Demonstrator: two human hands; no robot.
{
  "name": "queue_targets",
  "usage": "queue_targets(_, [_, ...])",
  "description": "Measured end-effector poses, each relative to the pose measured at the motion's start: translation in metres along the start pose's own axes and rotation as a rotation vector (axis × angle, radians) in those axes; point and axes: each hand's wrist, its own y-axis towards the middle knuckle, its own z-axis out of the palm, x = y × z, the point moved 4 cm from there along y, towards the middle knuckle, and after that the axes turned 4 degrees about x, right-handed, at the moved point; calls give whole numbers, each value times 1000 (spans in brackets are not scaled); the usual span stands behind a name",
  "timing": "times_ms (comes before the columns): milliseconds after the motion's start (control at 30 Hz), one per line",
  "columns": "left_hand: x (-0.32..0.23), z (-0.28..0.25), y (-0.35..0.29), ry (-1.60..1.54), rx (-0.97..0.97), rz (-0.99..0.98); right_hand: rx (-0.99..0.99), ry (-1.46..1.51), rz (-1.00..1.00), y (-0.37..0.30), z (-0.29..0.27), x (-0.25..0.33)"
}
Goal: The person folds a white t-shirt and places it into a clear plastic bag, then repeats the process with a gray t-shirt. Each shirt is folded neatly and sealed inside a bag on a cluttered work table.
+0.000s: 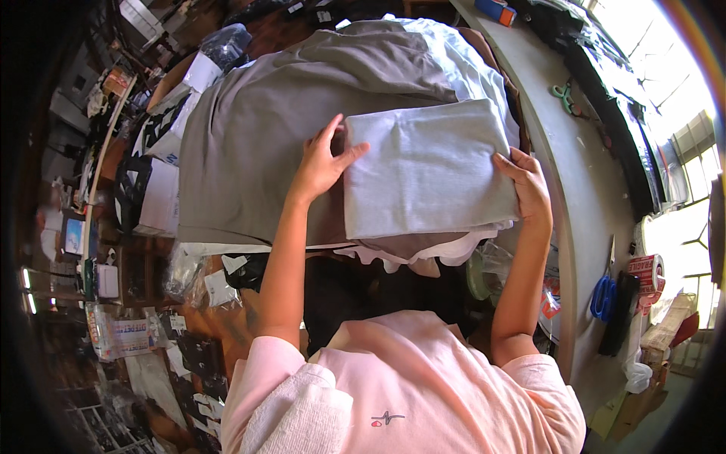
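At frame centre, a folded grey garment (427, 170) lies on a fabric pile (257, 144). The left hand (324, 161) rests open-fingered on its left edge; the right hand (527, 185) grips its right edge. A red-and-white tape roll (647, 274) sits on the desk (582, 219) at right.

Pale grey folded cloth (427, 170), taupe-grey spread garment (257, 144), blue-handled scissors (603, 295), green-handled scissors (563, 94), pink shirt (423, 386)
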Motion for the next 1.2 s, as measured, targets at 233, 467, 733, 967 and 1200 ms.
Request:
queue_targets(233, [17, 4, 49, -460, 269, 81, -200, -549, 4, -7, 2, 2])
queue_targets(467, [9, 12, 55, -2, 233, 25, -277, -952, -295, 11, 0, 26])
queue_targets(733, [-10, -14, 49, -40, 190, 123, 397, -1082, -267, 106, 6, 49])
queue_targets(967, [-103, -87, 17, 134, -183, 418, 229, -1074, -510, 62, 8, 151])
queue_targets(1200, [-123, -113, -37, 328, -570, 711, -68, -1027, -1077, -37, 46, 182])
